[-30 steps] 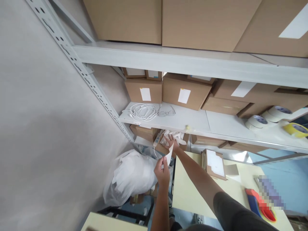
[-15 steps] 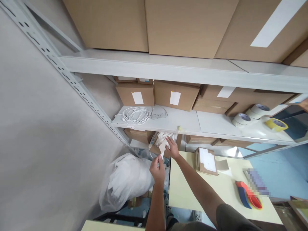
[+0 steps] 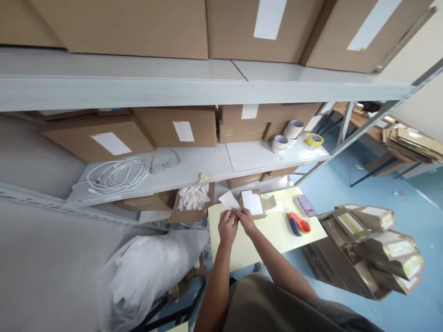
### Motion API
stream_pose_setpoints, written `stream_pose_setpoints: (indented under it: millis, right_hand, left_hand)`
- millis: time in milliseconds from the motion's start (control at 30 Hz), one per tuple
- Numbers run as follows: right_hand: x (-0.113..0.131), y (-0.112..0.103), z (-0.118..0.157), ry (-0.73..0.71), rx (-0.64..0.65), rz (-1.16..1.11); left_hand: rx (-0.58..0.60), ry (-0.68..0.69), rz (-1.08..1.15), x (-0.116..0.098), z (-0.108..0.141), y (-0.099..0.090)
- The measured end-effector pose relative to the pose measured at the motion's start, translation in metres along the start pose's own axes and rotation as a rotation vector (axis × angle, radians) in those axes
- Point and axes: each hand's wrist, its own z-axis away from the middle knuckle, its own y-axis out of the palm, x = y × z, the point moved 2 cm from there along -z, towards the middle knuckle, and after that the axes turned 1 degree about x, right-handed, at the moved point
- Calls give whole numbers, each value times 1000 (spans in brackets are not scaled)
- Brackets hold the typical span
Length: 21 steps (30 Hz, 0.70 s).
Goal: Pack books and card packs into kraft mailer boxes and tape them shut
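A small white card [image 3: 229,201] is pinched between my two hands over the left end of the pale yellow table [image 3: 221,251]. My left hand [image 3: 227,227] is closed on its lower edge, and the fingers of my right hand [image 3: 246,220] meet it there. Just beyond my right hand lies an open cardboard box with white sheets [image 3: 252,203]. Behind my left hand, an open carton on the low shelf holds crumpled white strips [image 3: 194,197]. A red and blue tape dispenser [image 3: 298,224] rests further right on the table.
A shelf [image 3: 194,161] carries a coiled white cable [image 3: 119,175], glasses, cartons and tape rolls [image 3: 290,131]. A large white plastic bag [image 3: 155,272] bulges at the lower left. Packed boxes [image 3: 384,249] are piled at the right.
The view has turned right. My hands have moved from in front of the carton of strips to over the table, and my right hand has closed in beside my left at the card.
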Motion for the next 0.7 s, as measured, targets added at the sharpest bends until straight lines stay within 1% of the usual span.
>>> stream_pose_setpoints:
  millis: [67,100,133,200,267,300,367,467,633,700]
  right_hand:
    - [-1,-25,1,20,-115,-75]
    - [-3,-37,1,43,-150,-118]
    - [-6,-47,1,76,-171,-165]
    - [-14,-63,0,148,-178,-257]
    - [-23,-74,0,201,-163,-324]
    - [-28,-79,1,214,-157,-339]
    - [-36,-87,0,223,-152,-325]
    - [-45,-100,-6,204,-150,-191]
    - [-53,-126,-23,103,-109,265]
    - [-56,-136,-28,82,-120,368]
  left_hand:
    - [88,-8,55,-7,10,23]
    - [98,-51,90,-8,14,33]
    - [84,-128,130,-7,18,42]
    - [20,-356,227,0,25,58]
    - [-3,-573,334,8,29,74]
    - [8,-647,381,12,29,82]
    - [45,-724,440,18,28,94]
    - [58,-761,443,23,25,107]
    - [-1,-783,330,22,24,121]
    - [-20,-805,257,23,23,126]
